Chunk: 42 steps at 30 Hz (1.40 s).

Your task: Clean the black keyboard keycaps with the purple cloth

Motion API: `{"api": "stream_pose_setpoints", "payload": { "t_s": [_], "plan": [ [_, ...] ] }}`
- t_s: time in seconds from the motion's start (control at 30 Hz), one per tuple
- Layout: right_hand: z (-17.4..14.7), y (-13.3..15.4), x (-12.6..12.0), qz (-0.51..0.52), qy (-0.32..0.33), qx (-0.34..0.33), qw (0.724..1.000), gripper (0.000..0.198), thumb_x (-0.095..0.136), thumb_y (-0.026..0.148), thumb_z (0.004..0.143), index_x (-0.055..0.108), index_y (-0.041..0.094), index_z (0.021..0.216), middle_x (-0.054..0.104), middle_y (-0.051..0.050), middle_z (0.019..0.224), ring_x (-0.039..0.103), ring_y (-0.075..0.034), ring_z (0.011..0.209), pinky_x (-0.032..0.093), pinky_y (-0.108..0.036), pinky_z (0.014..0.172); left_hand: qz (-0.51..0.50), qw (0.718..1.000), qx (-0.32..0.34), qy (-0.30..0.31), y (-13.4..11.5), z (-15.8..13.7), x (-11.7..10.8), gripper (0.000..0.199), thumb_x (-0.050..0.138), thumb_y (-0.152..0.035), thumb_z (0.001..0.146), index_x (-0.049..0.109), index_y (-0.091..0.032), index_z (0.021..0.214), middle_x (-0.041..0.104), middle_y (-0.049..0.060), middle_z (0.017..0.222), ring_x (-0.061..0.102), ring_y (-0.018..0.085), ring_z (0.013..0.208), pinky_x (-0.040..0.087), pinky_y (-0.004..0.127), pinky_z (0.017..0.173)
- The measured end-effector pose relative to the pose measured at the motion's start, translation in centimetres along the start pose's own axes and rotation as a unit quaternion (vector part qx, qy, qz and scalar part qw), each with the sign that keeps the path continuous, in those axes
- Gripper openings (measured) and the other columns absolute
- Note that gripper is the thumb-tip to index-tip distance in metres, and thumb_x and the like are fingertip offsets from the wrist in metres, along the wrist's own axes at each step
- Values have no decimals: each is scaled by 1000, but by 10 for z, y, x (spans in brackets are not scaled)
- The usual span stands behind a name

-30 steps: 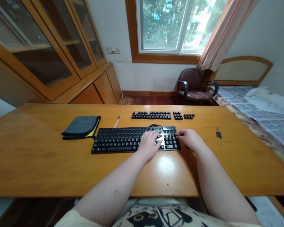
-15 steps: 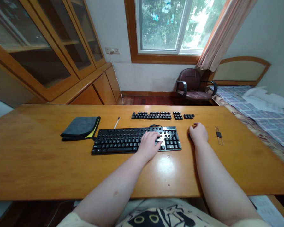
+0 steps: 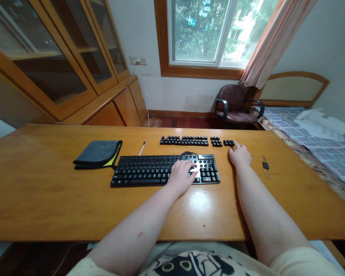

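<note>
My left hand (image 3: 181,173) lies open over the right part of a black keyboard (image 3: 143,171), its fingers spread toward the arrow-key area. Some key places in the keyboard's upper rows and right side lack their caps; lower rows still carry keycaps. Beyond the keyboard, loose black keycaps (image 3: 184,141) stand in rows, with smaller groups to their right. At the rightmost keycap group (image 3: 228,143) is my right hand (image 3: 240,154), its index finger reaching to the group's right end. Whether its fingertips hold a keycap cannot be made out.
A folded grey cloth (image 3: 99,152) with yellow lining lies left of the keyboard. Behind the keyboard is a small white brush (image 3: 142,148) with a dark tip. A wire keycap puller (image 3: 265,165) with a black middle rests at the right of the wooden desk (image 3: 74,211).
My right hand has extended its fingers and reached forward to the rightmost keycap group. My left hand stays on the keyboard.
</note>
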State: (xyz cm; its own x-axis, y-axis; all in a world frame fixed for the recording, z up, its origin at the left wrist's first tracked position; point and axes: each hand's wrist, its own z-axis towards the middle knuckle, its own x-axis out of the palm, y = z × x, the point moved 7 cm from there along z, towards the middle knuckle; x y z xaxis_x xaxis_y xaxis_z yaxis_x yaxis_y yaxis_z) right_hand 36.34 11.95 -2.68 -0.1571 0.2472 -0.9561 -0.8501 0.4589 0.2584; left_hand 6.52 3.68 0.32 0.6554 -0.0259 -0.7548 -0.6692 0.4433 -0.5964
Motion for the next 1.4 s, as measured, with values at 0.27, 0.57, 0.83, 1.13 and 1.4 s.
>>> {"api": "stream_pose_setpoints", "payload": {
  "t_s": [0.27, 0.57, 0.83, 1.13, 1.4],
  "plan": [
    [3, 0, 3, 9, 2, -6, 1000, 48, 41, 42, 85, 45, 30, 131, 51, -11, 124, 53, -29, 108, 43, -41, 86, 4, 1000, -2, 4, 0, 0, -1, 23, 56, -29, 79, 62, -23, 101, 62, 4, 111, 51, 21, 110, 25, 44, 105],
    [4, -11, 1, 43, -4, 27, 999, 37, 48, 36, 80, 65, 23, 110, 64, -12, 108, 59, -28, 96, 46, -37, 78, 5, 1000, 2, -2, 1, 0, 0, 23, 57, -29, 79, 62, -23, 101, 62, 4, 111, 52, 21, 108, 26, 43, 105],
    [-18, 29, -34, 69, -76, -94, 990, 32, 52, 31, 77, 65, 19, 104, 66, -10, 104, 60, -25, 94, 46, -34, 77, -21, 1000, -1, -21, 0, 0, -6, 22, 57, -27, 79, 62, -22, 101, 62, 5, 111, 52, 21, 107, 33, 42, 102],
    [-114, 113, -78, 276, -28, -388, 879, 19, 58, 33, 79, 65, 22, 93, 67, -6, 92, 62, -20, 81, 50, -33, 74, -170, 982, -20, -75, 7, 1, -15, 26, 52, -26, 83, 60, -20, 107, 61, 7, 112, 54, 21, 107, 39, 38, 98],
    [-151, 135, -72, 306, 42, -495, 813, 19, 59, 32, 80, 63, 24, 96, 66, -6, 89, 61, -19, 83, 50, -33, 74, -483, 869, -107, -33, 13, 4, 2, 29, 55, -31, 81, 60, -16, 105, 64, 10, 110, 59, 21, 101, 48, 36, 87]
  ]
}}
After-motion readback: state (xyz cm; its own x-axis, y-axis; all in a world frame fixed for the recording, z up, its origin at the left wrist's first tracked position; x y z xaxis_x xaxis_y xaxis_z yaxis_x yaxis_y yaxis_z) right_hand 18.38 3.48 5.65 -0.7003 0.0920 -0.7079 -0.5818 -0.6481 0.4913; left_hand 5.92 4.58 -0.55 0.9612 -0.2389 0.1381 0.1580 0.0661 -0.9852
